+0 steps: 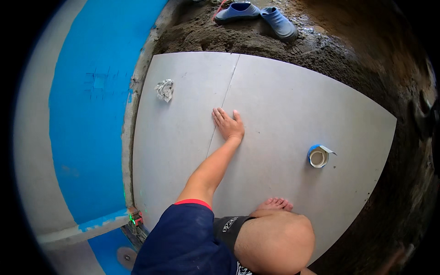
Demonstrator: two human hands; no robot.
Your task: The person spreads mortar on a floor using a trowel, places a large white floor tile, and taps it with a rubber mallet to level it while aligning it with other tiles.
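My left hand (229,125) lies flat, palm down, on the large pale grey tiles, its fingers stretched and the thumb apart. The fingertips lie across the thin seam between the left tile (178,137) and the right tile (284,110). Nothing is held in it. A crumpled whitish wad (164,90) rests on the left tile, beyond the hand. To the hand's right stands a roll of blue tape (318,156) with a loose end sticking out. My right hand is out of the picture.
My bare foot (273,204) and bent knee are on the right tile. Wet mortar (201,32) borders the tiles, with a pair of blue shoes (279,23) on it. Left is a blue-coated wall (91,137); a small device with green lights (134,219) sits at its base.
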